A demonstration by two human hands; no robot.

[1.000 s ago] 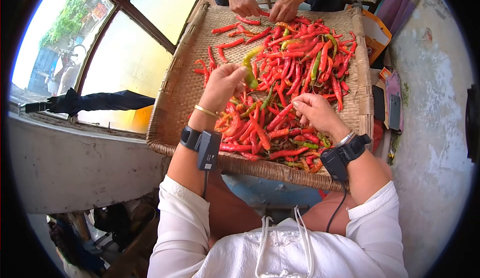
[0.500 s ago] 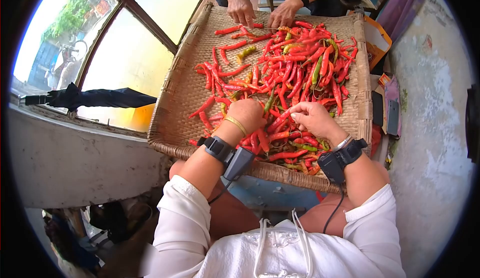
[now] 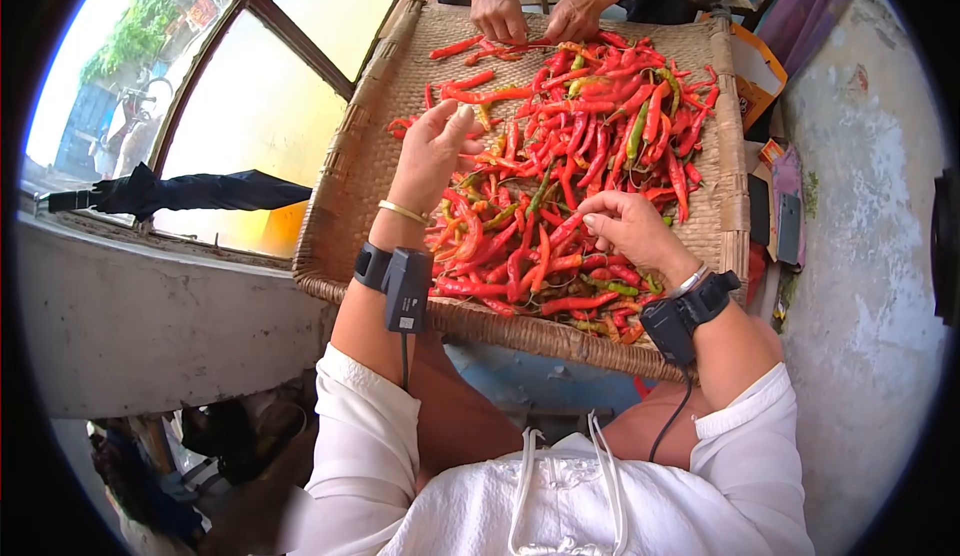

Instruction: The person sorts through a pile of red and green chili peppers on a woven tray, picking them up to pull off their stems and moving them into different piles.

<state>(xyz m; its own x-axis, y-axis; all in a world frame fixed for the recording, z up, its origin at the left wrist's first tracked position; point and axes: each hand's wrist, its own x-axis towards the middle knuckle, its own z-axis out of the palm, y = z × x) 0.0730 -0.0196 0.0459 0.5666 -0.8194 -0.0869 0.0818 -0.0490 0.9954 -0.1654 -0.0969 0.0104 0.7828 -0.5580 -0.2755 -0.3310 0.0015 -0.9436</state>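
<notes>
Red chili peppers, a few of them green or yellowish, lie heaped in a large woven tray. My left hand is raised over the tray's left part, fingers apart, with a long red chili pepper just beyond its fingertips. Above the near heap, my right hand has thumb and forefinger pinched together at the end of a red chili pepper. Its other fingers are curled and partly hidden.
Across the tray, another person's two hands touch peppers at the far edge. A folded dark umbrella lies along the window ledge at left. A phone and an orange box are beside the tray's right side, near the wall.
My left hand has moved forward and left from the near heap, and its fingers have opened. My right hand has barely moved. The other person's hands have shifted slightly.
</notes>
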